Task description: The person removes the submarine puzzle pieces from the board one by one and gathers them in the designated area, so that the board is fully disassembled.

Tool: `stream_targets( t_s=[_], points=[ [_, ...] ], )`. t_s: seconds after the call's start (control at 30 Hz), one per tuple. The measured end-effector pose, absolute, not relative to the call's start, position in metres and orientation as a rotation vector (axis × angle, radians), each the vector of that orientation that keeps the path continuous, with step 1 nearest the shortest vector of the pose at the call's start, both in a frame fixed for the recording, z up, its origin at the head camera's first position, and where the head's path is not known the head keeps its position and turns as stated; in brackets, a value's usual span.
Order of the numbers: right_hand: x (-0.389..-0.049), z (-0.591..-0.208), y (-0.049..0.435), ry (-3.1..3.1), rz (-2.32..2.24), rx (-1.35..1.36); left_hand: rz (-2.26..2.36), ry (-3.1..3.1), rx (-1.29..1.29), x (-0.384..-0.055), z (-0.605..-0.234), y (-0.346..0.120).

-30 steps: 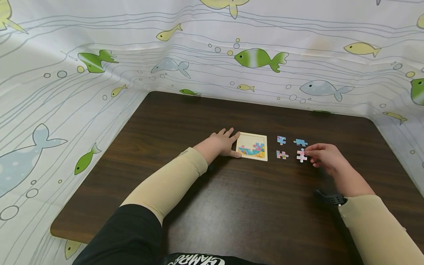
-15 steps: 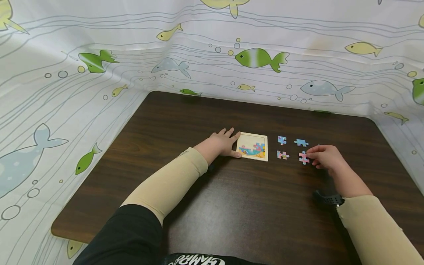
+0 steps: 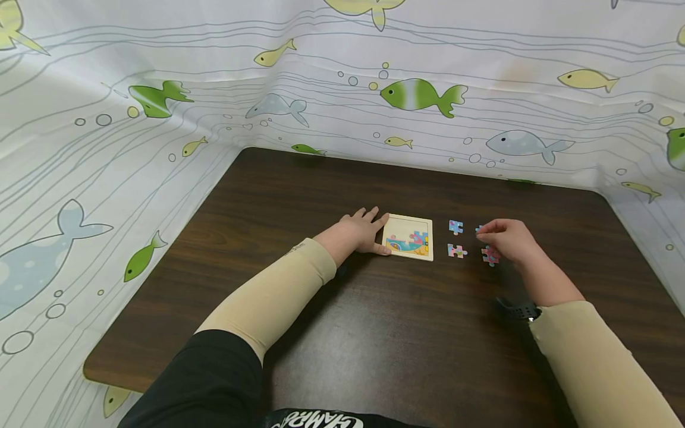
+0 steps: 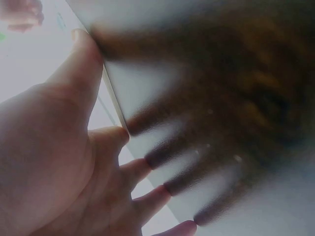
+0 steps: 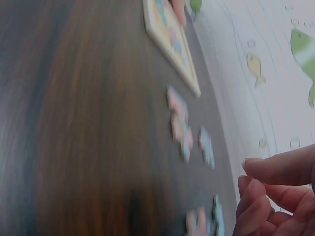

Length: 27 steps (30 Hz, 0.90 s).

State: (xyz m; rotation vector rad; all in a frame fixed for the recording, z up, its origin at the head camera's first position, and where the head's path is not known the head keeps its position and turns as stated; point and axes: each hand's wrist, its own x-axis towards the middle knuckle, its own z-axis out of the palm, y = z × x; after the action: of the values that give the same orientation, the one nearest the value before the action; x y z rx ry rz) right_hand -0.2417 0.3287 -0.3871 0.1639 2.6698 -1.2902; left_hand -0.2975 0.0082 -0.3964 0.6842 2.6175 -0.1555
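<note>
Jigsaw pieces (image 3: 457, 251), four loose ones by my count, lie flat on the dark wood-grained surface (image 3: 369, 321): two blue farther off, two pinkish nearer the person. One square puzzle tray (image 3: 401, 226) sits just left of them, its lower part filled with picture. The left hand (image 3: 363, 233) spreads its fingers wide, thumb and index touching the tray's left edge. Above the far-right blue piece (image 3: 478, 228), partly hiding it, hovers the right hand (image 3: 508, 239), its thumb and index a narrow gap apart. White fish-printed sheeting (image 3: 332, 128) surrounds the far and side edges.
</note>
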Motion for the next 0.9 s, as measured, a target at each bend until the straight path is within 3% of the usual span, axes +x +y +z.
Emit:
stream_targets(
  t_s=[0.47,0.9],
  points=[
    [-0.269,-0.393,0.259,2.667,-1.165,-0.084,-0.153,2.607,0.668,-0.295,-0.393,0.008],
    [-0.275,-0.404,0.238,2.749,-0.983,-0.159,-0.142,2.612,0.679,-0.295,-0.394,0.007]
  ],
)
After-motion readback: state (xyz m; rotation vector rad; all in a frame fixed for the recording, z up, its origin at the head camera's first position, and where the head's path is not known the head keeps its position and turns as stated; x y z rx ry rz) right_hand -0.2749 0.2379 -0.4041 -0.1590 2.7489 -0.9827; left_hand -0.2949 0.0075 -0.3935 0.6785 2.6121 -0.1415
